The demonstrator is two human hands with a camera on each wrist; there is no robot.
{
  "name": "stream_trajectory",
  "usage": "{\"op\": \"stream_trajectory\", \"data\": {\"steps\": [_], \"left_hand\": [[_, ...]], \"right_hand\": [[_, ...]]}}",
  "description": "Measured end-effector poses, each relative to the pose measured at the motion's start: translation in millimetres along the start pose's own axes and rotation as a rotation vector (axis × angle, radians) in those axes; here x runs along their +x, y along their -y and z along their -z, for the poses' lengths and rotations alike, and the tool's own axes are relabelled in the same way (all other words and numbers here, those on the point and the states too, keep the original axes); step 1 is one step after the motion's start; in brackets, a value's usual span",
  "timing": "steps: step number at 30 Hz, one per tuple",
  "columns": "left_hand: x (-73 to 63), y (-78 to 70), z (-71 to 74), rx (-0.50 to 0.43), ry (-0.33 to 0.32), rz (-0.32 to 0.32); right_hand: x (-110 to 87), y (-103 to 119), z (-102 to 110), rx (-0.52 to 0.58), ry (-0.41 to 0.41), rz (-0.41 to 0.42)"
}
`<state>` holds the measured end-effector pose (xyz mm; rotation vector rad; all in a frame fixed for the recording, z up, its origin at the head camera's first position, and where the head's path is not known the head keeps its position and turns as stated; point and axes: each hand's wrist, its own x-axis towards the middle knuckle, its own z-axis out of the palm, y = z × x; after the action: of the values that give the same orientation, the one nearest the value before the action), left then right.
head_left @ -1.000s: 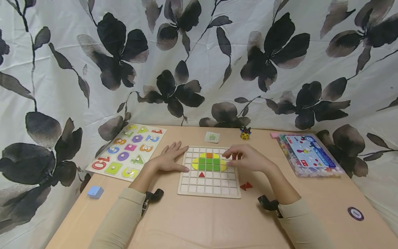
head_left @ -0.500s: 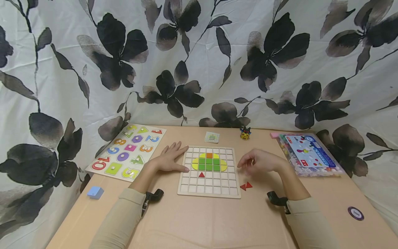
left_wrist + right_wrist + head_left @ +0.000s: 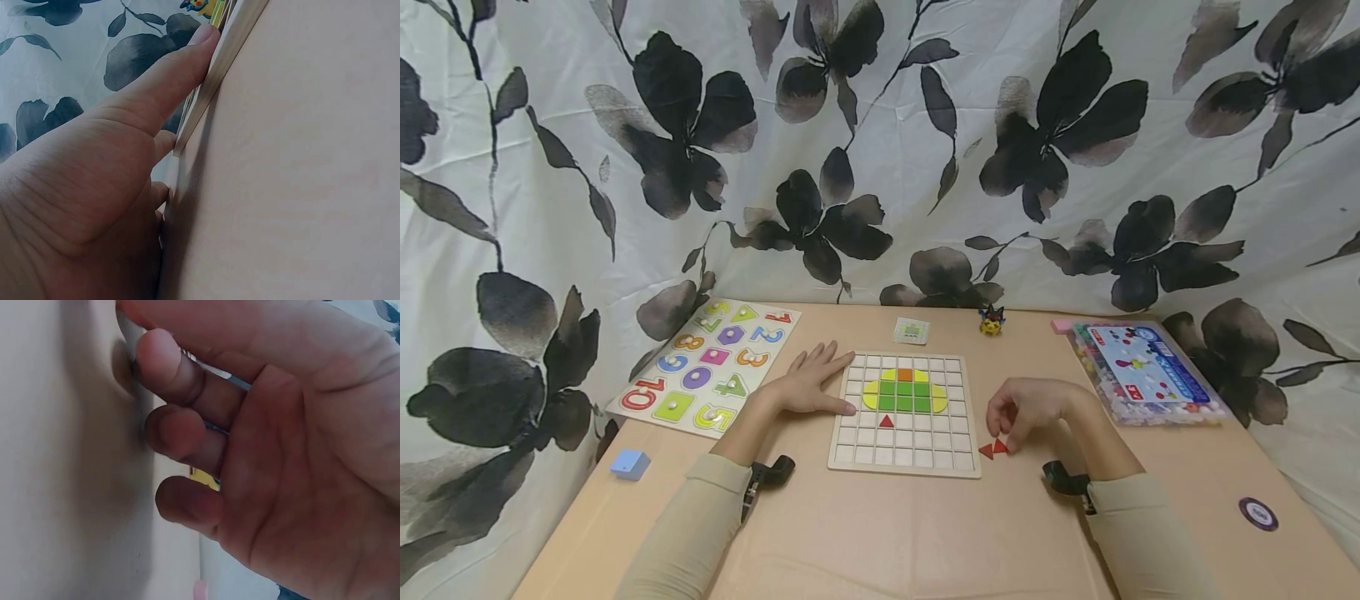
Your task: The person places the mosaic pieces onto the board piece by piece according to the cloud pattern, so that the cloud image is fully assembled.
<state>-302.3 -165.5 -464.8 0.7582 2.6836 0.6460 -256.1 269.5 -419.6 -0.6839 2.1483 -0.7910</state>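
Note:
A white grid board (image 3: pixel 904 460) lies on the table, with green square tiles (image 3: pixel 906 396), yellow rounded tiles (image 3: pixel 870 396), an orange tile (image 3: pixel 906 375) and a red triangle tile (image 3: pixel 887 422) in its cells. My left hand (image 3: pixel 805 385) is spread at the board's left edge; its thumb rests on the rim, as the left wrist view also shows. Right of the board, my right hand (image 3: pixel 1037 408) pinches one red triangle tile (image 3: pixel 1000 446) between thumb and index finger, at table level. A second red triangle tile (image 3: pixel 987 452) lies beside it. The other right fingers (image 3: pixel 181 434) are curled.
A number and shape puzzle board (image 3: pixel 730 358) lies at left, near a blue block (image 3: pixel 630 463). A small card (image 3: pixel 912 331) and a toy figure (image 3: pixel 992 321) stand behind. At right are a clear box of pieces (image 3: pixel 1142 375) and a round chip (image 3: pixel 1258 515).
My right hand has left the grid board's right side, moved right, then come down to the red triangle tiles and taken hold of one. The left hand has stayed still.

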Motion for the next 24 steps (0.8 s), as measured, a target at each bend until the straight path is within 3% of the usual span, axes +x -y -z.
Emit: {"op": "stream_trajectory", "data": {"steps": [13,24], "left_hand": [[-0.8,-0.2,1.0,0.007,0.004,0.001],[-0.3,0.7,0.4,0.014,0.003,-0.004]], "right_hand": [[8.0,9.6,-8.3,-0.090,-0.044,-0.065],[10.3,3.3,-7.1,-0.052,-0.098,0.012]]}}
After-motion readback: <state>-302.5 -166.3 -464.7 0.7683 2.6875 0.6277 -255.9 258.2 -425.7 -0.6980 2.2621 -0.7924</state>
